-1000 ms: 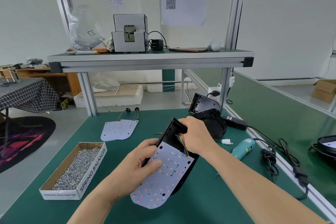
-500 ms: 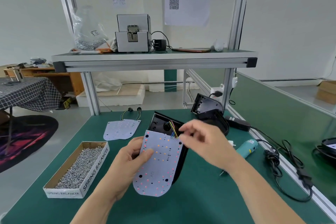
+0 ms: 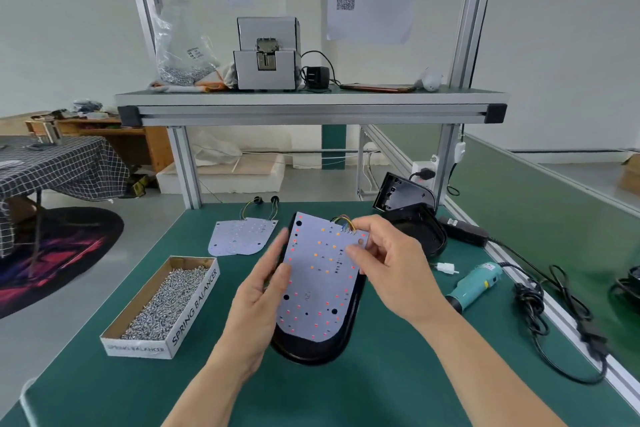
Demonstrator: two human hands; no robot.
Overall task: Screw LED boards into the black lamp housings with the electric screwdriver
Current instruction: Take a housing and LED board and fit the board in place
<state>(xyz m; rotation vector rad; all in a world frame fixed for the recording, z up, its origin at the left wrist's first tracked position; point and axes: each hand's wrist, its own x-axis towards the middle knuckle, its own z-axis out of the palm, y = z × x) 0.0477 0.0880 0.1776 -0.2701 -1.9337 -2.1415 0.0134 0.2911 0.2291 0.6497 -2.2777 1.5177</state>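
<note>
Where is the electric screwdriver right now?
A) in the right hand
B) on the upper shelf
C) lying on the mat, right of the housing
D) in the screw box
C: the electric screwdriver lies on the green mat, right of the black housing.

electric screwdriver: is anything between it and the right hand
Only a small white connector lies between the teal electric screwdriver and the right hand pinching the LED board; low, likely easy to reach over.
</note>
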